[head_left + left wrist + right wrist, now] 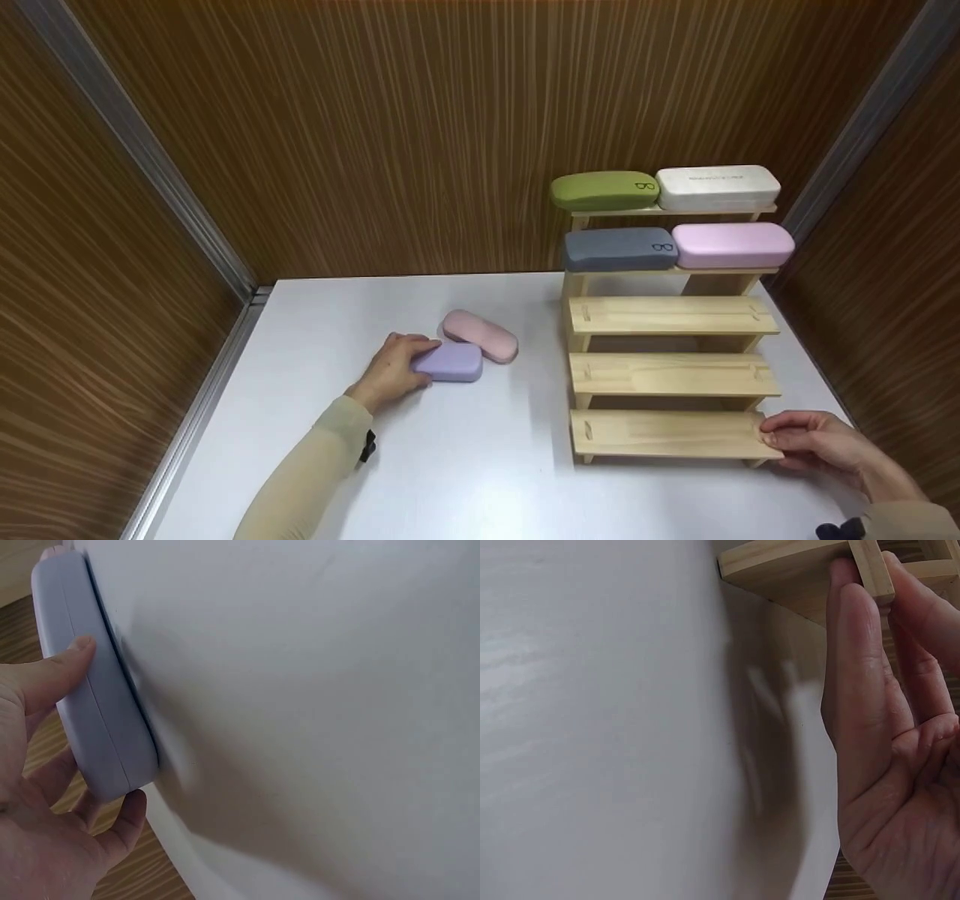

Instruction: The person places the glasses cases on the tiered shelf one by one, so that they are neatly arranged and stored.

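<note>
My left hand (391,369) grips a lavender glasses case (451,361), thumb along its near side and fingers at its far side and left end. In the left wrist view the case (97,682) lies close against the white table, the thumb pressing over its seam line. A pale pink glasses case (481,335) sits just behind it, slanting to the right. At the right, my right hand (829,448) pinches the right end of the lowest step (675,433) of a wooden stepped rack. The right wrist view shows that board end (874,574) between thumb and fingers.
On the rack's top step stand a green case (604,191) and a white case (718,187). One step below are a grey-blue case (619,250) and a pink case (733,245). Wood-grain panels (375,135) enclose the white table (300,330) at the back and sides.
</note>
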